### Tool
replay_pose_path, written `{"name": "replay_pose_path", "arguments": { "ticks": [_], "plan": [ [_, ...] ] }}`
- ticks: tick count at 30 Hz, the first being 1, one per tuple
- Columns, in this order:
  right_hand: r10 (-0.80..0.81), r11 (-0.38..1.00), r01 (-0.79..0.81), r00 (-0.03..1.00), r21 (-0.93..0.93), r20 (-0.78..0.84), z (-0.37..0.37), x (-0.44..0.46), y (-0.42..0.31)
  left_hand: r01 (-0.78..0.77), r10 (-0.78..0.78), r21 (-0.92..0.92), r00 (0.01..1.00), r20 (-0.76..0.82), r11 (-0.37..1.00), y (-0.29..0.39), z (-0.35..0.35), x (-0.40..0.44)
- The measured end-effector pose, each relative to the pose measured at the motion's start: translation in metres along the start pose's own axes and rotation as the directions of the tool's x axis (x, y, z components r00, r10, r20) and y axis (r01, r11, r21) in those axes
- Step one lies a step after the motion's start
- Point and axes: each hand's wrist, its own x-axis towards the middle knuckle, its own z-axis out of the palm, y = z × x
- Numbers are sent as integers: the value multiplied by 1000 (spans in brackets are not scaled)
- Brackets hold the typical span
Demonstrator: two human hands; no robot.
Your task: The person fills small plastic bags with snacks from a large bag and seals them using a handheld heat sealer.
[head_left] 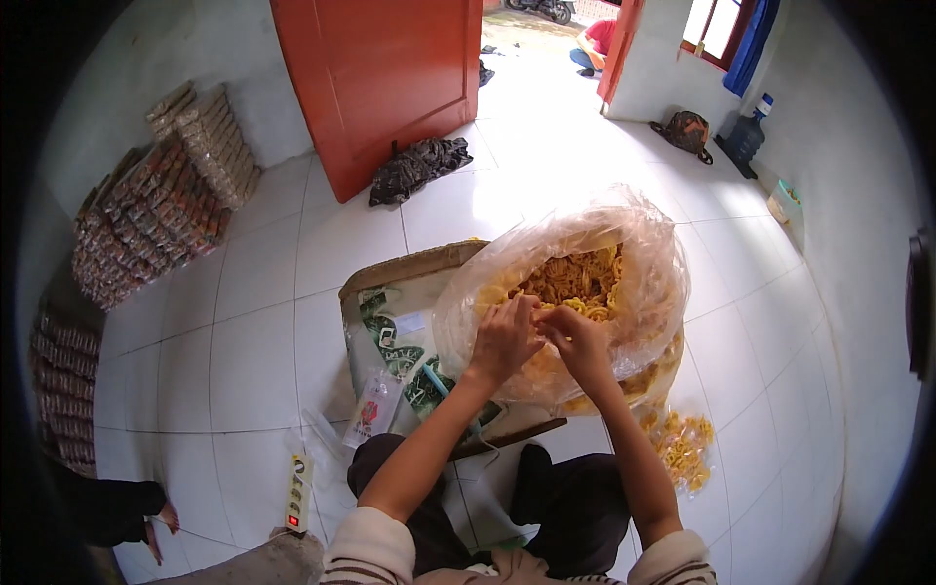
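Note:
A large clear plastic bag [648, 263] stands open before me, holding a heap of yellow-orange curly snacks [575, 278]. Over the near side of its mouth, my left hand [505, 341] and my right hand [577, 341] meet with fingers closed together. What they pinch, if anything, is too small to make out. Left of the bag lies a low board with a green and white pattern [419, 385], bearing a light blue pen-like stick [436, 380] and printed clear packets [373, 408].
Small filled snack packets [685, 450] lie on the floor to the right. A power strip [298, 492] sits at lower left, near another person's foot [168, 517]. Stacked packs [161, 210] line the left wall. A dark cloth bundle [419, 168] lies by the red door [390, 83].

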Motion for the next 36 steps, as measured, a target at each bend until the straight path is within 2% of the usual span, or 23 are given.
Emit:
{"name": "replay_pose_path", "arguments": {
  "ticks": [2, 5, 7, 9, 11, 12, 14, 15, 16, 17, 18, 19, 21, 22, 24, 25, 27, 28, 30, 34, 36],
  "plan": [
    [118, 978, -110, 993, 178, -31, -2, 2, 4, -6, 6, -11, 1000, -6, 1000, 1, -1, 1],
    [133, 988, -125, 988, 96, -83, -12, 6, -6, 4, -4, 7, 1000, 23, 1000, 0, -5, 1],
    [131, 984, -122, 989, 130, -63, -17, 9, -1, 17, -19, 34, 998, 61, 999, -3, -6, 1],
    [133, 978, -124, 990, 166, -42, -26, 14, 5, -19, 20, 80, 1000, -15, 997, -10, -4, 2],
    [42, 966, 7, 982, 260, -182, -39, 26, 13, 18, -16, 46, 999, -40, 999, -17, -4, 3],
    [46, 965, 2, 983, 262, -179, -45, 33, 16, 54, -53, 12, 996, -67, 998, -19, -5, 3],
    [87, 996, -87, 967, 7, -239, -56, 44, 23, 91, -91, -12, 994, -61, 996, -17, -14, 5],
    [87, 996, -89, 966, 5, -242, -56, 44, 33, 123, -125, -36, 990, -57, 992, -16, -17, 6],
    [77, 953, -109, 990, -281, -121, -51, 47, 52, 120, -122, -38, 991, -58, 992, -17, -16, 6],
    [102, 835, -84, 995, -544, 2, -46, 51, 72, 128, -129, -17, 990, -54, 992, -18, -15, 5],
    [146, 830, -71, 985, -553, 94, -43, 55, 91, 138, -137, 5, 989, -51, 990, -20, -15, 5],
    [143, 832, -66, 985, -551, 97, -37, 59, 101, 139, -139, 8, 989, -54, 990, -21, -14, 6],
    [220, 698, -66, 967, -713, 126, -27, 62, 114, 112, -112, 0, 991, -69, 994, -23, -13, 5],
    [221, 701, -67, 967, -710, 127, -24, 62, 118, 113, -112, 3, 991, -66, 994, -24, -14, 5],
    [193, 603, -37, 976, -797, 101, -20, 61, 128, 119, -120, -15, 992, -43, 993, -24, -13, 5],
    [194, 603, -37, 976, -797, 102, -19, 63, 134, 120, -120, -15, 992, -42, 993, -25, -13, 5],
    [314, 653, -183, 949, -735, 43, -18, 66, 142, 122, -122, -13, 992, -36, 992, -26, -13, 5],
    [313, 652, -181, 949, -736, 44, -20, 65, 143, 123, -124, -14, 992, -38, 992, -26, -13, 5],
    [146, 839, -108, 989, -534, 29, -25, 62, 143, 117, -118, -15, 992, -38, 993, -27, -13, 5],
    [241, 839, -184, 970, -512, 45, -40, 61, 93, 114, -114, 0, 992, -49, 993, -27, -14, 5],
    [218, 901, -198, 976, -385, 7, -44, 65, 85, 131, -131, 1, 991, -35, 991, -26, -14, 4]
  ]
}}
